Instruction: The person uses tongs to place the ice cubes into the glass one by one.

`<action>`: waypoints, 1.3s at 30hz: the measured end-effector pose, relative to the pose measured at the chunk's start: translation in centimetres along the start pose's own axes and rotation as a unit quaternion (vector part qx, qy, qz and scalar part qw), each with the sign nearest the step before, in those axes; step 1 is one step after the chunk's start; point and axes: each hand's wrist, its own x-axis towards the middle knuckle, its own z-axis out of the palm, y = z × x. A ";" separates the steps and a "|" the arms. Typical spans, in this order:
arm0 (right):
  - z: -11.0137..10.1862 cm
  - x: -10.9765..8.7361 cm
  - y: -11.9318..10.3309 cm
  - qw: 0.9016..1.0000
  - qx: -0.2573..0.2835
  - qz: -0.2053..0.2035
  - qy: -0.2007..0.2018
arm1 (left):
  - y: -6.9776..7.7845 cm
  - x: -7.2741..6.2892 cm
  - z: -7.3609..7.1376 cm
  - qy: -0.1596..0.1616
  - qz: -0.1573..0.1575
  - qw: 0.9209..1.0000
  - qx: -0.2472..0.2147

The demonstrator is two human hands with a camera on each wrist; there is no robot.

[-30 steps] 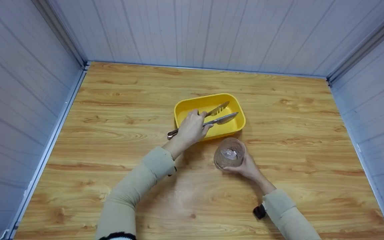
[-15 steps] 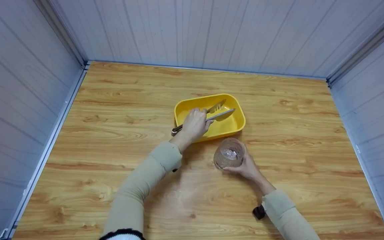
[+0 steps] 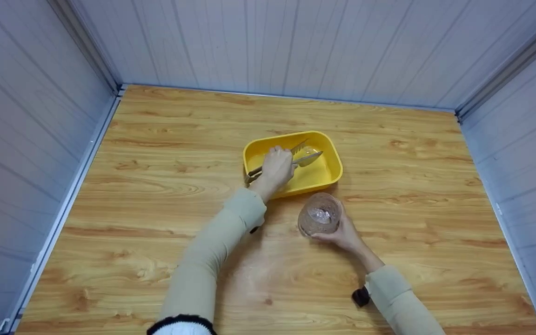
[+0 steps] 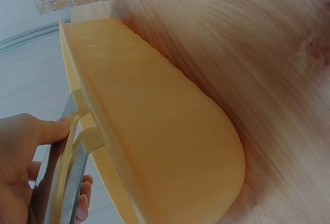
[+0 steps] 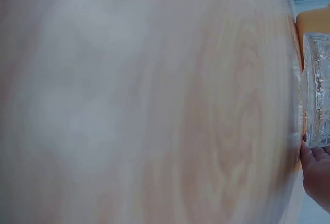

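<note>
My left hand (image 3: 277,167) holds metal tongs (image 4: 64,177) over the yellow bin (image 3: 317,179). Their two arms are spread, with the tips reaching down inside the bin. A pale, clear roundish patch (image 3: 308,150) shows between the tips, too faint to name. In the left wrist view, my thumb and fingers lie on either side of the tong arms, above the bin's wall. Just in front of the bin, my right hand (image 3: 348,235) grips a clear patterned glass (image 3: 312,223) around its right side. In the right wrist view the same glass (image 5: 318,90) stands at the right edge.
The bin and glass stand on a wood-grain table (image 3: 133,195). Pale panel walls (image 3: 268,46) close it in at the back and both sides. A small black device (image 3: 361,296) is strapped at the right wrist.
The left hand with the tongs has moved slightly right and further into the bin, and the tong tips have shifted left and lower. The right hand and the glass have stayed put.
</note>
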 end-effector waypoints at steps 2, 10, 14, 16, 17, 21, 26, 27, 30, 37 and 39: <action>0.0 0.0 0.0 1.000 -0.003 0.000 0.002 | 0.2 0.3 0.1 -0.002 -0.006 1.000 0.003; 0.0 0.0 -0.1 1.000 -0.001 0.006 -0.001 | 0.7 1.1 0.7 -0.027 -0.034 0.999 0.006; 0.0 0.0 -0.1 1.000 0.000 0.009 0.000 | 0.9 1.4 1.1 -0.033 -0.036 0.999 0.012; 0.0 -0.1 -0.1 1.000 0.001 0.010 0.002 | 1.0 1.5 1.3 -0.034 -0.036 0.999 0.014; 0.0 -0.1 -0.1 1.000 0.001 0.011 0.002 | 1.1 1.6 1.3 -0.035 -0.035 0.999 0.014; 0.0 0.0 -0.2 1.000 0.000 0.015 0.002 | 1.2 1.8 1.5 -0.044 -0.038 0.998 0.015; 0.0 0.0 -0.3 1.000 -0.009 0.009 -0.002 | 1.1 1.9 1.7 -0.056 -0.039 0.998 0.009; 0.0 0.0 -0.3 1.000 -0.010 0.005 -0.002 | 1.1 1.9 1.7 -0.057 -0.039 0.998 0.008; 0.0 0.1 -0.3 1.000 -0.010 -0.003 -0.002 | 1.0 2.0 1.8 -0.055 -0.038 0.998 0.004; 0.1 0.0 -0.4 1.000 -0.013 0.001 0.000 | 0.9 2.2 1.9 -0.062 -0.038 0.997 -0.006; 0.1 0.0 -0.3 1.000 -0.011 0.003 0.000 | 0.9 2.3 1.9 -0.062 -0.039 0.997 -0.010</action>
